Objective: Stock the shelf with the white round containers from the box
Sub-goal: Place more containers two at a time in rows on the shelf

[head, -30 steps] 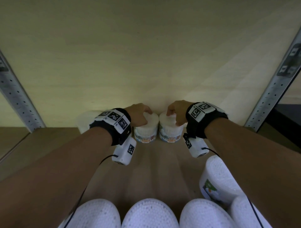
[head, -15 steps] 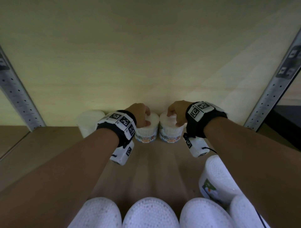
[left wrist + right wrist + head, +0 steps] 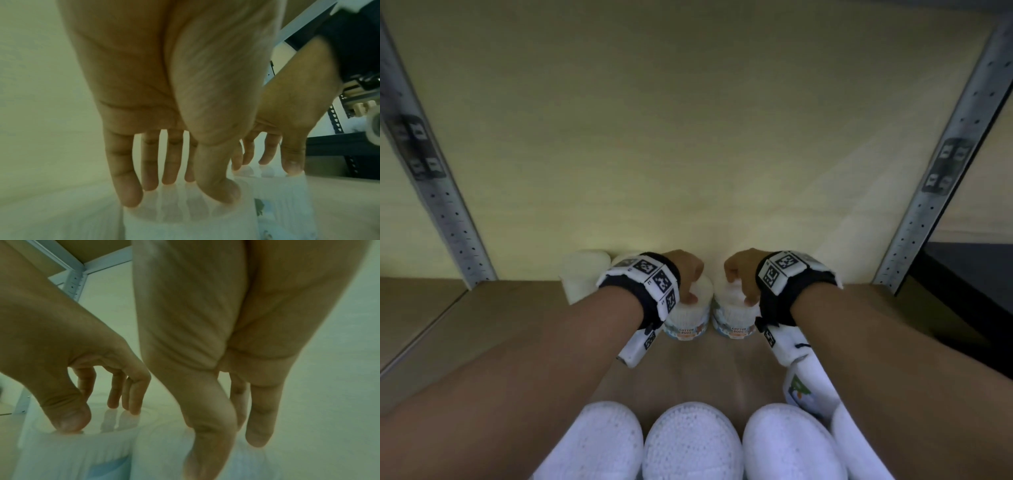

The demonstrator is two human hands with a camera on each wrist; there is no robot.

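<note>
Hands on two containers at frame centre, far back on the shelf (image 3: 551,325). I see the left hand (image 3: 686,274) with fingertips (image 3: 129,197) spread on the left container's (image 3: 690,317) lid, holding it from above. Right hand (image 3: 740,274) grips the right container (image 3: 734,317) likewise. Containers stand upright, just beside each other. More white containers (image 3: 691,442) along the bottom edge.

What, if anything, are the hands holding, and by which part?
Each hand grips one cotton bud container by its top rim: left hand, left container; right hand, right container.
</note>
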